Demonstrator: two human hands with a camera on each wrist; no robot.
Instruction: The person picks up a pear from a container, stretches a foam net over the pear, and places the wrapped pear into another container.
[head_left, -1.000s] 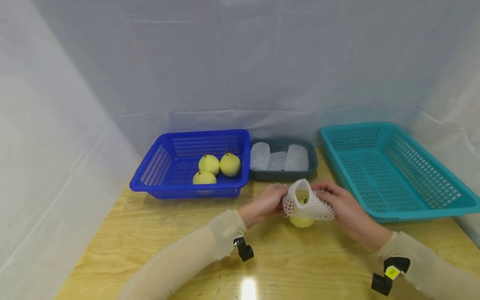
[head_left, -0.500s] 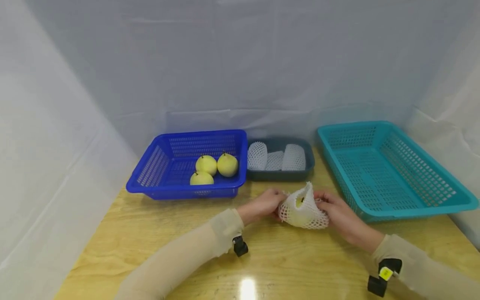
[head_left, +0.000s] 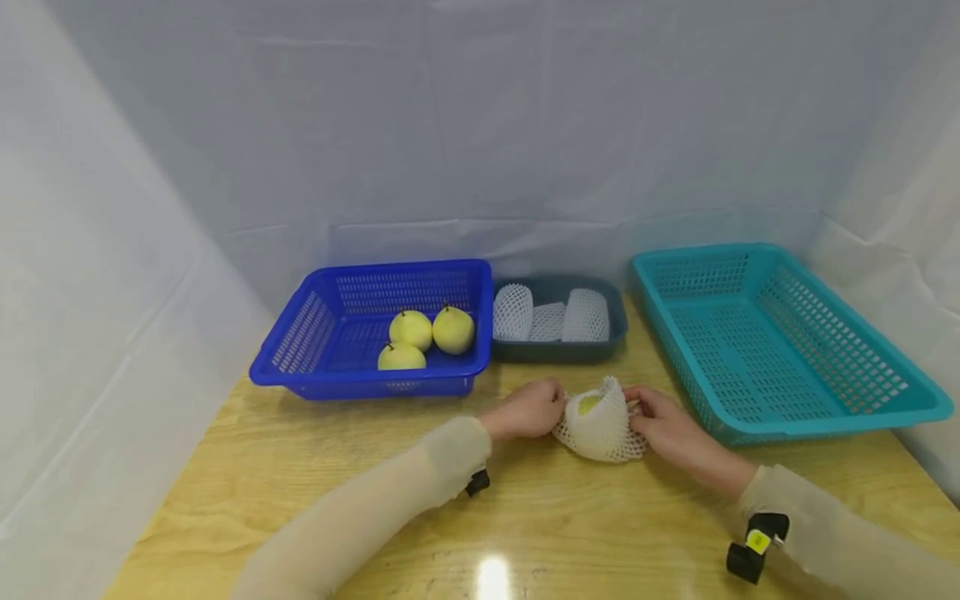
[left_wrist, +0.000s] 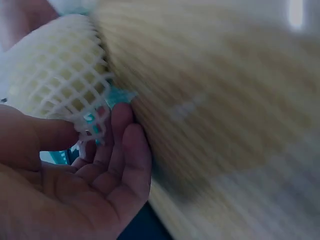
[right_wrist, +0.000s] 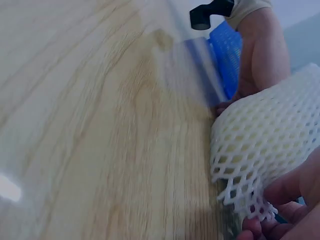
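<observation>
A white foam net sleeve (head_left: 600, 437) covers most of a yellow-green pear (head_left: 588, 405), whose top shows through the sleeve's opening. The covered pear is low over the wooden table. My left hand (head_left: 531, 408) pinches the sleeve's left edge; in the left wrist view the thumb and fingers (left_wrist: 135, 150) hold a strip of netting (left_wrist: 92, 125). On the opposite side my right hand (head_left: 675, 433) pinches the netting too. The right wrist view shows its thumb and fingertips (right_wrist: 285, 187) gripping the stretched lower edge of the net (right_wrist: 245, 187).
At the back left stands a blue basket (head_left: 300, 377) with three pears (head_left: 453, 331) in it. A dark grey-green tray (head_left: 558, 353) holds several foam sleeves (head_left: 587, 317). To the right is a teal basket (head_left: 750, 379). The wooden table (head_left: 420, 542) stretches in front.
The sleeve has been drawn down over the pear, so its bottom no longer shows and the opening at the top has narrowed. Both hands have moved slightly downward with the netting.
</observation>
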